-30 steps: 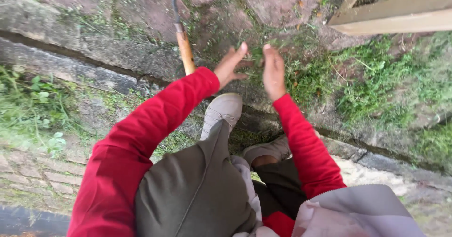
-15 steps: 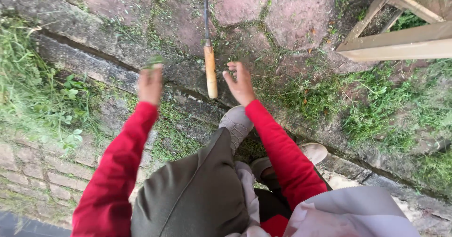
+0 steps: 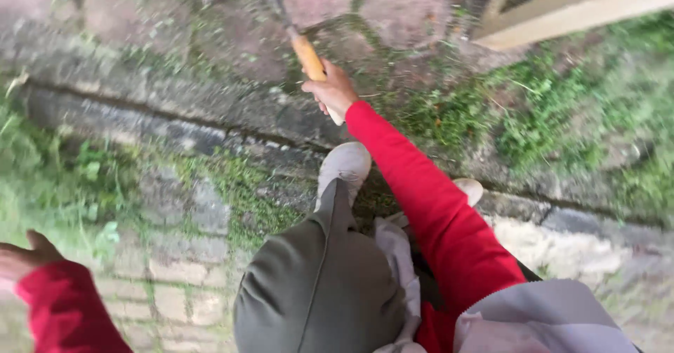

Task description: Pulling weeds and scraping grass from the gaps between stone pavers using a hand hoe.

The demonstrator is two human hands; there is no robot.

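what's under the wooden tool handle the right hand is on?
Under the wooden handle lie reddish paving stones with moss and grass in the joints. The right hand wraps the handle's lower end, hiding the ground just beneath it. The metal shaft runs out of frame.

My right hand (image 3: 330, 90) grips the tool's wooden handle (image 3: 309, 55) over mossy stones (image 3: 232, 37). My left hand (image 3: 21, 258) hangs out by the grass (image 3: 49, 177).
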